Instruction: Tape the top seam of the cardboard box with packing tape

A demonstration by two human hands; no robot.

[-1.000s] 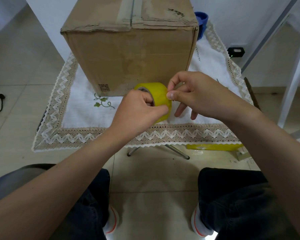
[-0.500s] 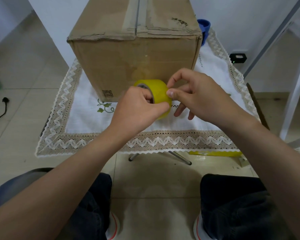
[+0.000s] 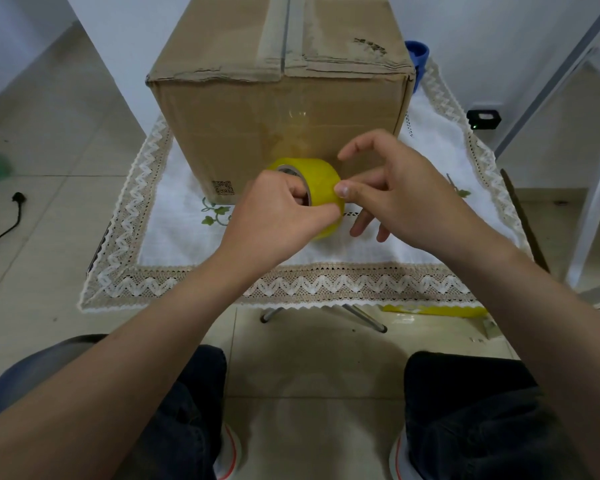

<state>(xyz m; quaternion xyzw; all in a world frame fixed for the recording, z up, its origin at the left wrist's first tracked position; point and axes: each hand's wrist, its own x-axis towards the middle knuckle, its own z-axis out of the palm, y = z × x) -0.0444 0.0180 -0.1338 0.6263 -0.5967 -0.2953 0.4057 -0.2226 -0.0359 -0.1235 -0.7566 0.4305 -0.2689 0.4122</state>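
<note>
A brown cardboard box [image 3: 278, 112] stands on the small table, its top flaps closed with the seam running away from me. In front of its near face I hold a roll of yellow packing tape [image 3: 317, 183]. My left hand [image 3: 279, 213] grips the roll, fingers through its core and thumb on the outside. My right hand [image 3: 399, 195] picks at the roll's outer surface with thumb and a finger, the index finger raised; whether a tape end is lifted is unclear.
A white cloth with lace border [image 3: 291, 285] covers the table. A blue object [image 3: 418, 55] sits behind the box at right. A yellow strip [image 3: 433, 310] and a black cable [image 3: 4, 223] lie on the tiled floor. White frame legs [image 3: 596, 188] stand right.
The view has shifted so the box top shows more. My right index finger has lifted off the roll while the thumb stays on it. My left hand keeps its grip.
</note>
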